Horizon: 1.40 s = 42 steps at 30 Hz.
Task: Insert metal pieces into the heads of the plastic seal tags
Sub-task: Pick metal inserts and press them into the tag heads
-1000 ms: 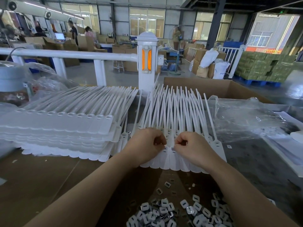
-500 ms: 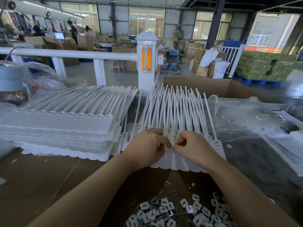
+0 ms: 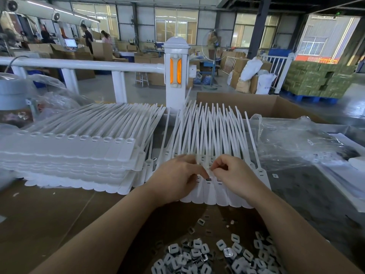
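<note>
1. While the loose metal pieces (image 3: 213, 254) lie heaped nearest the camera on the brown cardboard work surface (image 3: 49, 214), both forearms reach over them to the row of seal tags (image 3: 209, 192) just beyond.
2. Left hand (image 3: 173, 180) has its fingers curled, the thumb and forefinger tip pressing at a dark slot in a tag head; it seems to pinch or push a metal piece there, though the piece itself is too small to make out.
3. Right hand (image 3: 235, 177) is curled too, its fingertips pinched together just above the same slot, touching the tag strap; whether it holds a metal piece I cannot tell.
4. To do this step well, I judge the piece should go in square to the slot and be pressed flush while the other hand steadies the tag, so the neighbouring heads stay aligned.
5. Compared with 0.5 s ago, the left thumb has dropped lower onto the tag head, and the right fingertips sit slightly higher.
6. Further back, a stacked batch of tags (image 3: 75, 153) lies to the left, crumpled clear plastic (image 3: 296, 143) to the right, and an open carton (image 3: 256, 104) behind.
</note>
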Available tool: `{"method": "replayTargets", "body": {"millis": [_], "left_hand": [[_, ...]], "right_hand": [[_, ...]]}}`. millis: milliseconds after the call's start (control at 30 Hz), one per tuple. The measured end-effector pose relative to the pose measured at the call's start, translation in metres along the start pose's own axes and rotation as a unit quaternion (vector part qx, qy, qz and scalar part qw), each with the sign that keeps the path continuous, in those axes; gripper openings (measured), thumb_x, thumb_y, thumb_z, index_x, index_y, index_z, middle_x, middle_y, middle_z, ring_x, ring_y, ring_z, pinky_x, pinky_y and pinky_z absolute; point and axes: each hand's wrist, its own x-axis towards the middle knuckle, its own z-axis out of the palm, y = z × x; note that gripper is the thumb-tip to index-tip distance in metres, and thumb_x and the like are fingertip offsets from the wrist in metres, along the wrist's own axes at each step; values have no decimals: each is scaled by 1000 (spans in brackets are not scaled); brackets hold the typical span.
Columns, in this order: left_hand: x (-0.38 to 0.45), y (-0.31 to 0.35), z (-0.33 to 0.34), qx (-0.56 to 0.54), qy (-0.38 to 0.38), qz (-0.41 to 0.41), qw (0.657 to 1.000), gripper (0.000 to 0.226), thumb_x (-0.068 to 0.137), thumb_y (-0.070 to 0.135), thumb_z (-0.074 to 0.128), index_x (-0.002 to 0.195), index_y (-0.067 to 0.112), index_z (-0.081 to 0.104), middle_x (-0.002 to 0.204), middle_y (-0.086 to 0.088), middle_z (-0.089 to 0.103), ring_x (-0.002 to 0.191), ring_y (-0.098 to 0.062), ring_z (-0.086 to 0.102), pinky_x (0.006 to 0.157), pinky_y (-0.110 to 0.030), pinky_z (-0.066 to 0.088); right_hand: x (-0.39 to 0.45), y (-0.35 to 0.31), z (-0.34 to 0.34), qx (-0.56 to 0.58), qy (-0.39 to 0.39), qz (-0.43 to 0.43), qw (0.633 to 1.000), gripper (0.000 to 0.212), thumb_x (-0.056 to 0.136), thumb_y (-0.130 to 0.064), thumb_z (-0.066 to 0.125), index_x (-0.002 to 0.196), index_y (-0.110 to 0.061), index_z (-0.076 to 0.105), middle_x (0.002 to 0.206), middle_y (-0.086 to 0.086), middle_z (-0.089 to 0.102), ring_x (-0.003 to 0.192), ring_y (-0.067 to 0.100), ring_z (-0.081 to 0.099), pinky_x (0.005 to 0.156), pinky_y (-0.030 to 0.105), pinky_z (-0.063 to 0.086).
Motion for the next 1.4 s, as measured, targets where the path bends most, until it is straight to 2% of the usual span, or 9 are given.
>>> {"method": "replayTargets", "body": {"millis": [167, 267, 367, 533, 800, 967, 1100, 1200, 1400], "left_hand": [[5, 13, -7, -17, -9, 14, 1000, 18, 91, 26, 67, 105, 34, 73, 97, 15, 60, 90, 1, 52, 83, -25, 49], [7, 32, -15, -187, -118, 7, 975, 13, 82, 24, 77, 93, 30, 75, 88, 19, 65, 82, 6, 56, 72, -7, 40], [6, 51, -17, -268, -228, 18, 936, 17, 80, 19, 79, 96, 24, 77, 83, 22, 67, 78, 9, 58, 72, -3, 37], [5, 67, -16, -211, -273, 52, 937, 19, 82, 19, 76, 101, 22, 78, 101, 13, 73, 92, 2, 63, 95, -28, 48], [3, 75, -17, -169, -259, 89, 947, 11, 83, 13, 71, 93, 19, 73, 77, 20, 58, 71, 2, 56, 70, -18, 49], [9, 50, -20, -227, -61, -28, 972, 19, 82, 11, 74, 85, 29, 70, 80, 23, 63, 80, 7, 63, 77, -14, 52], [8, 27, -11, -162, 91, -108, 977, 14, 82, 13, 77, 85, 26, 74, 81, 19, 65, 75, 3, 62, 77, -20, 56], [7, 20, -8, -113, 155, -93, 977, 11, 82, 9, 77, 85, 20, 76, 83, 13, 67, 72, 0, 62, 74, -23, 56], [6, 19, -8, -95, 208, -44, 972, 11, 80, 3, 78, 82, 14, 78, 79, 5, 71, 67, -4, 63, 67, -18, 55]], "right_hand": [[2, 1, 0, 20, 2, 4, 1000, 16, 95, -17, 57, 93, -32, 62, 93, -12, 65, 86, 3, 62, 70, 19, 48], [1, 1, -2, 48, 6, 15, 999, 15, 95, -15, 59, 91, -29, 65, 90, -9, 69, 85, 7, 65, 73, 23, 51], [1, 0, -1, 50, 16, 18, 998, 17, 91, -14, 59, 87, -28, 66, 86, -7, 70, 77, 5, 65, 63, 21, 47], [3, 0, 0, 47, 24, -2, 999, 19, 87, -10, 59, 82, -26, 65, 74, -8, 66, 58, -1, 57, 56, 18, 40], [2, 3, 0, 46, 17, -4, 999, 17, 89, -12, 58, 84, -26, 66, 74, -6, 66, 61, 3, 56, 59, 20, 42], [2, -1, -2, 113, 8, 27, 993, 13, 94, -14, 57, 92, -21, 68, 91, 0, 70, 86, 14, 67, 75, 28, 55], [2, -4, -4, 121, 19, 4, 993, 12, 94, -18, 60, 92, -24, 70, 80, -9, 68, 70, -5, 62, 55, 10, 42], [0, -5, -4, 131, 7, -7, 991, 12, 92, -26, 62, 84, -26, 71, 66, -13, 66, 64, -10, 59, 50, 7, 40], [-2, -6, -4, 159, -9, -29, 987, 8, 92, -28, 66, 86, -29, 71, 74, -17, 70, 72, -7, 63, 55, 3, 42]]}}
